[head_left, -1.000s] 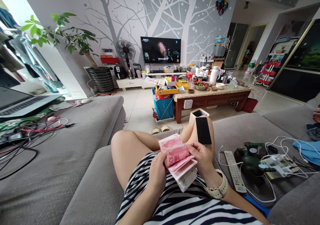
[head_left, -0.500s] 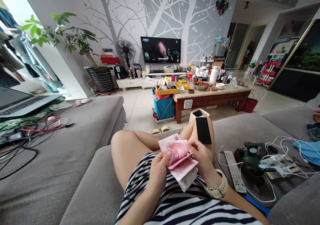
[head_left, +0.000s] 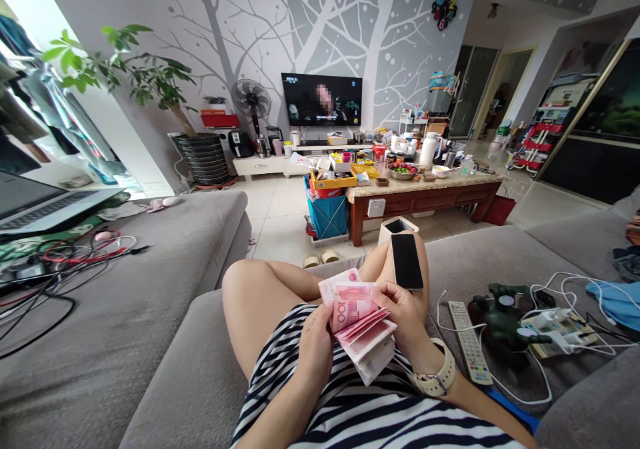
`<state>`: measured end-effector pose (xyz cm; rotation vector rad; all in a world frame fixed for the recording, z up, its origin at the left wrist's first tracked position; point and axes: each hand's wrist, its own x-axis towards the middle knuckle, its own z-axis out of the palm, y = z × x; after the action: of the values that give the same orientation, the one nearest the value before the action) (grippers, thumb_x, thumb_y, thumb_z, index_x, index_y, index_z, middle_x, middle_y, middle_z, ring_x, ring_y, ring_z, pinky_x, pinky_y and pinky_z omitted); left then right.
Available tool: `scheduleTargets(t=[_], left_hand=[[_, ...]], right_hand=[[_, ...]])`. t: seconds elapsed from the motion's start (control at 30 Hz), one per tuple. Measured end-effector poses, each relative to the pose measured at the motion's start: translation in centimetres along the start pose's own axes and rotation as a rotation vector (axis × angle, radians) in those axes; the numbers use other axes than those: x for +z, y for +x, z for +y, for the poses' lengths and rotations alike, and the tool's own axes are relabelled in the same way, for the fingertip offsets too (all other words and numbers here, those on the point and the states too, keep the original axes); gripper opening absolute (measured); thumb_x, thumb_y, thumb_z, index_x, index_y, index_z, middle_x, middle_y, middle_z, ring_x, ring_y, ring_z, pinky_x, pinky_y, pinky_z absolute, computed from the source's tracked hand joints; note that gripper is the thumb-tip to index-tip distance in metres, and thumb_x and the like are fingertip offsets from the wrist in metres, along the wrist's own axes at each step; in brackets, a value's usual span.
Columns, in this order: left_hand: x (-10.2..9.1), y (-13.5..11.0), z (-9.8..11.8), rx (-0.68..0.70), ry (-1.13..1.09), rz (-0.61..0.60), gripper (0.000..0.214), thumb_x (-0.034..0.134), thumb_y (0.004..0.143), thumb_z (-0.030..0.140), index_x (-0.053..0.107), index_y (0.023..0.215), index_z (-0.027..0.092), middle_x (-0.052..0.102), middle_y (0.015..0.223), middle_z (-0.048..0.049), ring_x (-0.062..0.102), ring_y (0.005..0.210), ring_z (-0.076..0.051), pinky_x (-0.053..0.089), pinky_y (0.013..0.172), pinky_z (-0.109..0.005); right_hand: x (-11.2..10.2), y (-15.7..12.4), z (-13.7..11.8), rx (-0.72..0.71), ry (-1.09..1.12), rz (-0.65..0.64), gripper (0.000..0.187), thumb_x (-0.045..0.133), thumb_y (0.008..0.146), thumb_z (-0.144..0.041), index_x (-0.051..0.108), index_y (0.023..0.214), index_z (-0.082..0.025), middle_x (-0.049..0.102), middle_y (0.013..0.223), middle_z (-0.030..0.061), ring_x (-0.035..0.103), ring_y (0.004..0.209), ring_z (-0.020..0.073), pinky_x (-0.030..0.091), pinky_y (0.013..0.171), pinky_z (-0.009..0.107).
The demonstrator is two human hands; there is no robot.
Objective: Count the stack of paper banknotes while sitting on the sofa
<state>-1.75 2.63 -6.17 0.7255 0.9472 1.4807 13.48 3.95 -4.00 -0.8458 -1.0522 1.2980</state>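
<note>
I sit cross-legged on a grey sofa (head_left: 165,382). A thick wad of pink banknotes (head_left: 357,322) is held in front of my striped top. My left hand (head_left: 315,342) is closed round the wad's left side, thumb on the top notes. My right hand (head_left: 403,316), with a pale watch (head_left: 436,376) on its wrist, pinches the upper notes at their right edge and lifts them. A black phone (head_left: 407,261) lies on my right knee, just above the notes.
A remote (head_left: 469,350), a dark green toy (head_left: 500,322), a power strip and white cables lie on the sofa to my right. A laptop (head_left: 45,206) and cables cover the left sofa. Ahead stand a cluttered coffee table (head_left: 425,192), a white bin and slippers.
The top notes have been folded back and lifted by my right hand, then laid closer to the wad. Both hands stay in place in my lap.
</note>
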Motion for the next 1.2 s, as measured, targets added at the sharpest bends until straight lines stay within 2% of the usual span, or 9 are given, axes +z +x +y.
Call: scheduleTargets(t=[0.33, 0.57, 0.73, 0.87, 0.97, 1.07, 1.2], left_hand=[[0.45, -0.25, 0.50, 0.015, 0.043, 0.014, 0.021, 0.063, 0.076, 0.035, 0.072, 0.064, 0.020, 0.072, 0.075, -0.0056, 0.058, 0.068, -0.020, 0.049, 0.071, -0.031], [0.17, -0.17, 0.48, 0.040, 0.102, -0.010, 0.021, 0.062, 0.075, 0.036, 0.073, 0.068, 0.020, 0.075, 0.083, -0.0078, 0.065, 0.075, -0.025, 0.050, 0.074, -0.034], [0.19, 0.01, 0.32, -0.016, -0.010, -0.024, 0.018, 0.067, 0.073, 0.035, 0.076, 0.077, 0.020, 0.077, 0.088, -0.0073, 0.066, 0.083, -0.025, 0.050, 0.083, -0.035], [0.41, -0.08, 0.41, -0.064, -0.071, 0.003, 0.019, 0.072, 0.071, 0.037, 0.076, 0.077, 0.019, 0.077, 0.088, -0.0068, 0.067, 0.081, -0.024, 0.051, 0.080, -0.034], [0.58, -0.19, 0.56, -0.091, -0.094, -0.021, 0.021, 0.075, 0.069, 0.035, 0.076, 0.080, 0.018, 0.078, 0.089, -0.0070, 0.068, 0.081, -0.024, 0.052, 0.081, -0.035], [0.58, -0.28, 0.65, -0.109, -0.103, -0.043, 0.023, 0.076, 0.069, 0.034, 0.076, 0.084, 0.017, 0.078, 0.090, -0.0074, 0.068, 0.080, -0.023, 0.052, 0.080, -0.034], [0.32, -0.27, 0.59, -0.103, -0.067, -0.055, 0.023, 0.078, 0.069, 0.033, 0.075, 0.083, 0.015, 0.077, 0.085, -0.0075, 0.065, 0.069, -0.018, 0.051, 0.069, -0.029]], right_hand=[[-0.27, -0.19, 0.28, -0.008, 0.010, -0.038, 0.030, 0.073, 0.078, -0.038, 0.058, 0.065, -0.017, 0.051, 0.061, -0.0034, 0.041, 0.057, 0.0107, 0.031, 0.055, 0.024], [-0.07, -0.19, -0.01, -0.006, 0.033, -0.040, 0.029, 0.075, 0.076, -0.038, 0.060, 0.066, -0.016, 0.053, 0.061, -0.0033, 0.042, 0.056, 0.0103, 0.033, 0.055, 0.023], [0.13, -0.31, -0.21, -0.003, 0.057, -0.032, 0.029, 0.076, 0.075, -0.040, 0.061, 0.067, -0.017, 0.055, 0.060, -0.0028, 0.043, 0.054, 0.0099, 0.032, 0.053, 0.023], [0.10, -0.26, -0.03, 0.014, 0.103, -0.060, 0.032, 0.071, 0.080, -0.045, 0.060, 0.068, -0.017, 0.055, 0.052, -0.0023, 0.040, 0.047, 0.0094, 0.027, 0.048, 0.023], [0.02, -0.18, 0.06, 0.004, 0.105, -0.059, 0.032, 0.069, 0.081, -0.045, 0.060, 0.068, -0.017, 0.055, 0.052, -0.0024, 0.039, 0.047, 0.0091, 0.027, 0.049, 0.023], [-0.03, -0.08, 0.00, -0.024, 0.053, -0.027, 0.029, 0.074, 0.077, -0.040, 0.059, 0.068, -0.017, 0.055, 0.056, -0.0028, 0.043, 0.053, 0.0100, 0.031, 0.054, 0.023], [-0.02, 0.12, 0.03, -0.014, 0.054, 0.011, 0.029, 0.080, 0.070, -0.036, 0.058, 0.074, -0.018, 0.054, 0.066, -0.0034, 0.046, 0.062, 0.0118, 0.035, 0.058, 0.023]])
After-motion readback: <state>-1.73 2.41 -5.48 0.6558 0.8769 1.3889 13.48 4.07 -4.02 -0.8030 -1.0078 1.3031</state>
